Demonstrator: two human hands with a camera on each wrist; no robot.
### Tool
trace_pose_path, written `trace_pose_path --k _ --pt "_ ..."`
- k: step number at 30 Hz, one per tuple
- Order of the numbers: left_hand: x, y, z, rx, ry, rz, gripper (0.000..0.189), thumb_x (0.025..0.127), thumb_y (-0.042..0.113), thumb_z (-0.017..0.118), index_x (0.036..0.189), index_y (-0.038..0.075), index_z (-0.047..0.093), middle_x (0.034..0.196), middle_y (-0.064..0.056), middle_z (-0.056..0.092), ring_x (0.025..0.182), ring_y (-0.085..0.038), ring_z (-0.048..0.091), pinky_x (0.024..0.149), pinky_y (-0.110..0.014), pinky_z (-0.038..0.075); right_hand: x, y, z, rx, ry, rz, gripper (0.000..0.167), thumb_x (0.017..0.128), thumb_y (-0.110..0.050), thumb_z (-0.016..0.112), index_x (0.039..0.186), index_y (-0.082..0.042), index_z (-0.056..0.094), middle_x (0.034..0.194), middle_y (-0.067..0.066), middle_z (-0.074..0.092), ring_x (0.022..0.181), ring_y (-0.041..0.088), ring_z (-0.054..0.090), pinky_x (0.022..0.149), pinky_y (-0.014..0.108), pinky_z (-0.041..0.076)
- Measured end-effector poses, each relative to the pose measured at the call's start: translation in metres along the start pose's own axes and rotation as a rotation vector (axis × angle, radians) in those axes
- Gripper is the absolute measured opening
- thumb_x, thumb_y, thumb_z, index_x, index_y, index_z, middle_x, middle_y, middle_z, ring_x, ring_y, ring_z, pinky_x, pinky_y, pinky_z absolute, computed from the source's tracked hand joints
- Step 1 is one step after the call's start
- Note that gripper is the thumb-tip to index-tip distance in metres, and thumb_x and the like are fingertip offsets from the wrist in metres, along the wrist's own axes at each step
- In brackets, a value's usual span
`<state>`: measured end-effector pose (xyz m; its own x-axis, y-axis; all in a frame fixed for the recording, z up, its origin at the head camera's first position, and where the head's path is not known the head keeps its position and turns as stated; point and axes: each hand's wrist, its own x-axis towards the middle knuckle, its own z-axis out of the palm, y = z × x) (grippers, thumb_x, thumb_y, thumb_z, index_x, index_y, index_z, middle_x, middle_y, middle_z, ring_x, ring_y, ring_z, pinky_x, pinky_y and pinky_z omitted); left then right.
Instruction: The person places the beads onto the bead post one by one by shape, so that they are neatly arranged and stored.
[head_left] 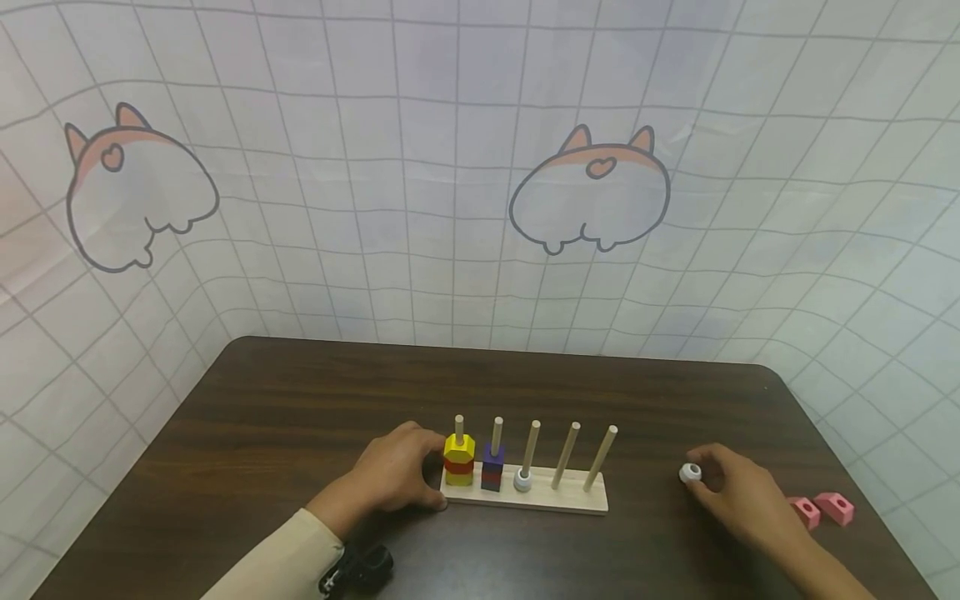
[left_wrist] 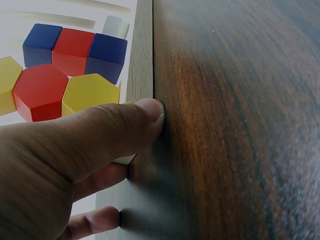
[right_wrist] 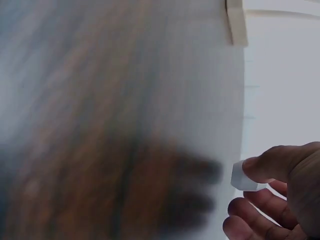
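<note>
A wooden peg stand (head_left: 558, 498) with several upright pegs lies on the table. My left hand (head_left: 395, 469) grips its left end, the thumb (left_wrist: 145, 111) pressing the front edge of the base. On the leftmost peg is a stack of yellow and red hexagonal blocks (head_left: 459, 450); the second peg carries blue and red square blocks (head_left: 492, 468). A white block (head_left: 522, 481) sits at the foot of the middle peg. Right of the stand, my right hand (head_left: 738, 496) pinches another white block (right_wrist: 243, 178), with a hole, between thumb and fingers above the table.
Two pink blocks (head_left: 836, 507) with holes lie at the right, partly behind my right wrist. A dark brown table (head_left: 315, 392) extends around the stand. Behind it hangs a white gridded cloth (head_left: 420, 250) with animal drawings.
</note>
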<state>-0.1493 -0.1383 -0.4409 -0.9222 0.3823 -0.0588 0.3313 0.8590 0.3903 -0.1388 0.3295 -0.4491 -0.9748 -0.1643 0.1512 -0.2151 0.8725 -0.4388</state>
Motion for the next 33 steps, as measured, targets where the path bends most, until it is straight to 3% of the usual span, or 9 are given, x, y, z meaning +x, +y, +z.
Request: trace_pose_path --k 9,18,25,33 --pt "0.001 0.001 0.0 0.0 -0.003 0.0 0.064 0.062 0.039 0.097 0.118 0.019 0.073 0.116 0.002 0.069 0.112 -0.023 0.059 0.085 -0.054 0.053 0.005 -0.031 -0.009 0.01 -0.017 -0.035 0.024 0.088 -0.023 0.081 0.108 -0.015 0.069 0.1 0.006 0.075 0.077 0.018 0.069 0.063 0.043 0.051" --pt "0.001 0.001 0.0 -0.005 -0.006 -0.001 0.063 0.063 0.039 0.097 0.117 0.019 0.073 0.115 0.002 0.07 0.112 -0.023 0.059 0.085 -0.054 0.053 0.008 -0.059 -0.02 -0.015 0.035 -0.108 0.025 0.086 -0.021 0.083 0.107 -0.019 0.071 0.097 -0.003 0.073 0.068 0.009 0.054 0.059 0.033 0.045" --pt "0.0 0.002 -0.002 -0.001 -0.01 -0.007 0.065 0.063 0.039 0.097 0.119 0.017 0.072 0.117 0.001 0.07 0.113 -0.024 0.059 0.086 -0.055 0.053 0.009 -0.076 -0.03 0.026 0.066 -0.133 0.022 0.089 -0.021 0.081 0.108 -0.019 0.071 0.105 -0.002 0.075 0.086 0.02 0.07 0.072 0.048 0.056" --pt "0.0 0.002 -0.002 -0.003 -0.007 0.0 0.063 0.063 0.038 0.097 0.118 0.018 0.072 0.116 0.002 0.07 0.112 -0.023 0.059 0.085 -0.054 0.053 0.01 -0.092 -0.04 0.011 0.137 -0.186 0.022 0.088 -0.019 0.081 0.109 -0.018 0.072 0.104 -0.004 0.073 0.086 0.019 0.069 0.075 0.046 0.055"
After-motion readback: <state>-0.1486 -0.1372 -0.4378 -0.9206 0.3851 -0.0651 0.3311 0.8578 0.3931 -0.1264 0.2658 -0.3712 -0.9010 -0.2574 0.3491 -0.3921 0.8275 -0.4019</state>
